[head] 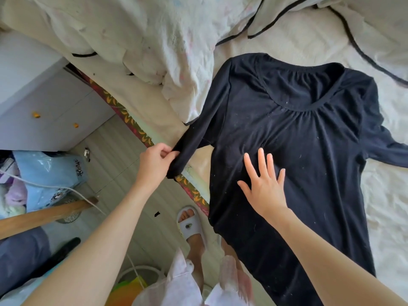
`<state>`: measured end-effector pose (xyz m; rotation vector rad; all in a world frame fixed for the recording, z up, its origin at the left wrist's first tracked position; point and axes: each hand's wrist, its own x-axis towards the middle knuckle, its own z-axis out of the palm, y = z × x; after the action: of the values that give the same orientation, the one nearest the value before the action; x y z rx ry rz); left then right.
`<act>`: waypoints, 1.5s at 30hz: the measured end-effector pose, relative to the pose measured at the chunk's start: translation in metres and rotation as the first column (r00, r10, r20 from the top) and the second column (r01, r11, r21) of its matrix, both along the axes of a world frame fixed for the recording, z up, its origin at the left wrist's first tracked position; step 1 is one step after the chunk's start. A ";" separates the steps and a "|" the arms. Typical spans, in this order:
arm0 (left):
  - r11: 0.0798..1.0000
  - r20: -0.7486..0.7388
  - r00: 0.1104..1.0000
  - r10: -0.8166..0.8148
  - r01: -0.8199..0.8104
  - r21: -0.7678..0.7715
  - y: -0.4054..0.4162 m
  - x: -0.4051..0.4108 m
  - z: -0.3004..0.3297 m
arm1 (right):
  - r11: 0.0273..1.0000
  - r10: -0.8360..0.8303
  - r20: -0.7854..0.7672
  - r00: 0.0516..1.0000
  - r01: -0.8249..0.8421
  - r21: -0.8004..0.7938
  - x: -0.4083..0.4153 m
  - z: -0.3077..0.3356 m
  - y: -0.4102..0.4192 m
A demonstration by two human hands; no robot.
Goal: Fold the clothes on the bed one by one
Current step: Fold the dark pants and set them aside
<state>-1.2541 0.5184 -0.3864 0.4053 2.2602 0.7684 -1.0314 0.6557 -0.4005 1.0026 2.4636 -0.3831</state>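
A black long-sleeved top lies spread face up on the cream bed sheet, neckline toward the far side, hem hanging over the near edge. My left hand pinches the cuff of its left sleeve just past the bed's edge. Flat on the top's front, below the gathered chest, rests my right hand with fingers spread. The other sleeve stretches out to the right, partly cut off by the frame.
A crumpled white quilt with black piping is heaped at the back left of the bed. A white cabinet stands on the left. Bags, a wooden stick and my slippered foot are on the floor.
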 end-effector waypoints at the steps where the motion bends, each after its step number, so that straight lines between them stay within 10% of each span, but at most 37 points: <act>1: 1.000 -0.047 0.999 -0.003 0.003 0.005 -0.005 -0.004 0.004 | 1.000 0.001 0.009 1.000 -0.001 -0.003 -0.001 0.002 0.000; 16: 0.987 -0.403 0.913 -0.061 0.117 0.114 0.001 -0.057 0.095 | 1.000 0.003 0.122 0.992 0.000 -0.024 -0.008 0.018 -0.001; 24: 0.847 0.016 0.931 -0.366 0.326 0.419 0.097 0.014 0.120 | 0.982 -0.164 -0.123 0.979 0.150 -0.116 0.006 0.035 0.002; 39: 0.850 -0.344 0.778 -0.525 0.465 -0.246 0.027 -0.002 0.010 | 0.955 -0.297 -0.059 0.953 0.296 -0.019 0.055 0.013 -0.023; 45: 0.858 -0.335 0.792 -0.510 0.493 -0.141 0.029 0.030 0.054 | 0.960 -0.275 -0.065 0.959 0.270 -0.076 0.062 0.024 -0.019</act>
<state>-1.2242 0.5477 -0.3323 1.1571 2.3261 0.3767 -0.9695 0.6372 -0.3766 1.3267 2.3633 -0.5977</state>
